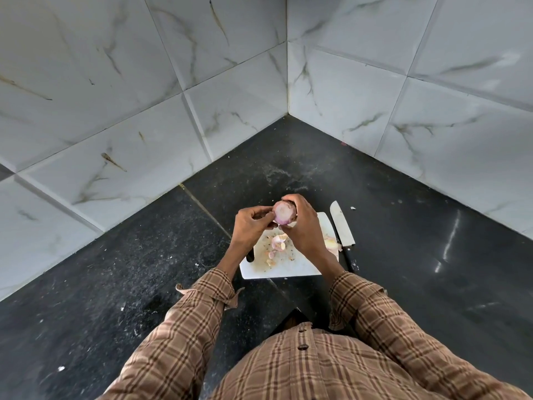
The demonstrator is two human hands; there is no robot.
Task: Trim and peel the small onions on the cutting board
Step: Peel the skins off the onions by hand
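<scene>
A small pink onion with a cut face turned toward me is held in the air above the white cutting board. My right hand wraps around its right side. My left hand pinches at its left edge with thumb and fingertips. Loose onion skins lie on the board under my hands, and another pale peel piece rests at the board's right edge. A knife with a black handle lies beside the board on the right, blade pointing away from me.
The board sits on a black speckled stone counter in a corner of white marble-look wall tiles. Small scraps dot the counter. My checked sleeves fill the lower part of the view.
</scene>
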